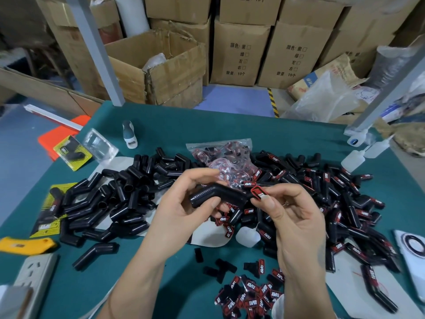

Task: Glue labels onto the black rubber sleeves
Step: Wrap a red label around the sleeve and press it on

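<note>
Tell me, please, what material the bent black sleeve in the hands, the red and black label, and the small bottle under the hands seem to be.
Bent black sleeve: probably rubber, semi-gloss; soft highlights run along its ribs.
Label: looks like moulded soft rubber or PVC; raised red rim, matte black field.
Small bottle: translucent whitish plastic, probably squeezable.

Both forearms are bare to the frame's lower edge, with no sleeves, gloves, rings or watch. The left hand (184, 203) and right hand (296, 222) have short, unpainted nails.
</note>
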{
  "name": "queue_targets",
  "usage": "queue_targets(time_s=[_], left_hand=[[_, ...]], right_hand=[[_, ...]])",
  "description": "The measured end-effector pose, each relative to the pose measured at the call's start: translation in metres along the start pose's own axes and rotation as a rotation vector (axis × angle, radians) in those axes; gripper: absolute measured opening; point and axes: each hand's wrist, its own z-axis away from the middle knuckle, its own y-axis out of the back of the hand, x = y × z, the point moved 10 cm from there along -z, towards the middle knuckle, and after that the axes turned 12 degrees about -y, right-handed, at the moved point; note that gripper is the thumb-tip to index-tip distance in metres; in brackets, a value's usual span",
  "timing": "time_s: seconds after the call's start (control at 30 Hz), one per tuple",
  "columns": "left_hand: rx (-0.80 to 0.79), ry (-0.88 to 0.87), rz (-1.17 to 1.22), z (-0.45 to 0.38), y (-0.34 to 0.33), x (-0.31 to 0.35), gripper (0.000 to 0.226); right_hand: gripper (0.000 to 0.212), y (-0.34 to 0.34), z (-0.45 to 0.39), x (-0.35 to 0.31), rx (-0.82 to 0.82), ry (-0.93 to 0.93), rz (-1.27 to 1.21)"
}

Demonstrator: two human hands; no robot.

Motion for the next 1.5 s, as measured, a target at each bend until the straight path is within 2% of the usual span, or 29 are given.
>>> queue_targets(time_s=[0.2,0.33,0.43,0.53,0.63,0.8,1.0,1.27,1.5], left_hand=[[-0.018,-0.056,-0.138,-0.002,0.004,0.003,0.026],[-0.077,-0.095,-0.09,-0.004,-0.002,0.005,0.025],[-0.04,-0.074,-0.05,-0.004,0.0,0.0,0.037],[-0.041,-0.088,-0.094,-0.005,0.002,0.0,0.057],[-0.05,-0.139,-0.133,-0.007,0.002,0.003,0.058],[-0.036,-0.11,0.087,-0.009,-0.001,-0.004,0.059],[-0.12,-0.084,0.272,-0.005,-0.012,-0.005,0.065],[-0.251,-0.106,0.151,-0.001,-0.019,0.003,0.068],[-0.244,-0.101,0.043,0.0,-0.015,0.001,0.069]], right_hand=[[0.012,-0.003,0.001,-0.005,-0.032,0.058,0.062],[0.021,-0.006,-0.001,0.006,-0.041,-0.045,0.012],[0.034,-0.012,-0.002,0.018,-0.058,-0.121,-0.005],[0.035,-0.011,-0.004,0.025,-0.064,-0.186,-0.037],[0.035,-0.012,-0.006,0.028,-0.064,-0.216,-0.051],[0.036,-0.024,-0.006,0.03,-0.142,-0.248,-0.058],[0.038,-0.041,0.003,0.032,-0.259,-0.306,-0.053],[0.033,-0.041,0.006,0.03,-0.284,-0.297,0.0],[0.032,-0.043,0.005,0.028,-0.277,-0.284,0.048]])
